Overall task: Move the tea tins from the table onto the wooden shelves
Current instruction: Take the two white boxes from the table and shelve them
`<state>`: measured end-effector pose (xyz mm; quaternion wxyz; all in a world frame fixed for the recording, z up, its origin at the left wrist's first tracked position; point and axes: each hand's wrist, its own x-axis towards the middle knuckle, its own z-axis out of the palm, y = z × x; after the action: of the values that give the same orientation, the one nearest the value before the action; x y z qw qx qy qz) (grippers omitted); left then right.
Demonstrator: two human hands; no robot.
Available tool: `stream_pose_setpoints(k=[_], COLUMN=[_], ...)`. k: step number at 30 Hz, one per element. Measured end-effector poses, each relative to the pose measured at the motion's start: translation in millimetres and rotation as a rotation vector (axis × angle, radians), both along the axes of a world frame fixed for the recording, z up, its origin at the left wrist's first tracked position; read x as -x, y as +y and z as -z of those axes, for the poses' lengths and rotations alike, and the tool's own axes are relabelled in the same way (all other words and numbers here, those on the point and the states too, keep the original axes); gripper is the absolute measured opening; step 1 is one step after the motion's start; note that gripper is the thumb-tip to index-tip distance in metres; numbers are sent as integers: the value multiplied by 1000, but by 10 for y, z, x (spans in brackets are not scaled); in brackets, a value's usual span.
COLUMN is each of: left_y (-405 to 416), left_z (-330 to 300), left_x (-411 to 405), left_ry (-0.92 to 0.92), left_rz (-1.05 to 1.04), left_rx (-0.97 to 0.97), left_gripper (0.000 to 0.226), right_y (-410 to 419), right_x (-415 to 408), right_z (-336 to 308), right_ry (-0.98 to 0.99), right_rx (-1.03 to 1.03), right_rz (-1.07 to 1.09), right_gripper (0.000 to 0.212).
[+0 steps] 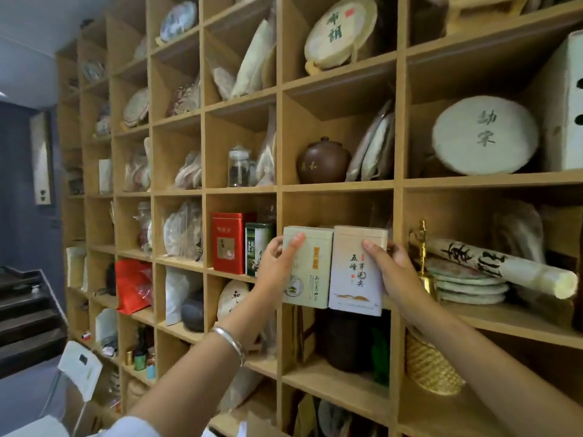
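Two tea tins stand side by side at the front edge of a cubby in the wooden shelves. The pale green tin is on the left, and my left hand grips its left side with the thumb across its front. The white and beige tin with black characters is on the right, and my right hand grips its right side. Both tins are upright and their lower ends overhang the shelf board. A red tin and a green tin stand in the cubby to the left.
Round wrapped tea cakes, a brown clay jar, a glass jar and a paper roll over stacked cakes fill neighbouring cubbies. A white folding chair stands at the lower left, dark stairs beyond it.
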<state>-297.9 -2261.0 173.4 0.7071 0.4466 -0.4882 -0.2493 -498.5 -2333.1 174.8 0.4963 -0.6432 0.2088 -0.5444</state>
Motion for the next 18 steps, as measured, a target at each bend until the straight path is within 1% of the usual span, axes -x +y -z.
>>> stream_pose_setpoints(k=[2,3,9,12,15,18], left_y=[-303,-419,-1041,-1291,-1493,-1701], left_z=[-123,-162,-162,-70,40,127], left_x=[-97,-151,-467,-584,-653,-728], left_ry=[-3,-1,41,18,12,3], left_rz=[-18,-26,-4,11,42,71], left_rx=[14,15,16,10,-19,-34], left_gripper=[48,45,43,38,38,38], right_y=[-289,-392,-932,-1144,-1266,-1367], right_x=[-96,-146,-471,-609,-706,-773], right_z=[-143,-198,-343,-310,-204,-72], right_ry=[22,34,106,132,104,61], right_rx=[36,46,-7,-35,-88,-124], right_rz=[6,10,58,116,116,125], right_gripper=[28,31,43,46,43,45])
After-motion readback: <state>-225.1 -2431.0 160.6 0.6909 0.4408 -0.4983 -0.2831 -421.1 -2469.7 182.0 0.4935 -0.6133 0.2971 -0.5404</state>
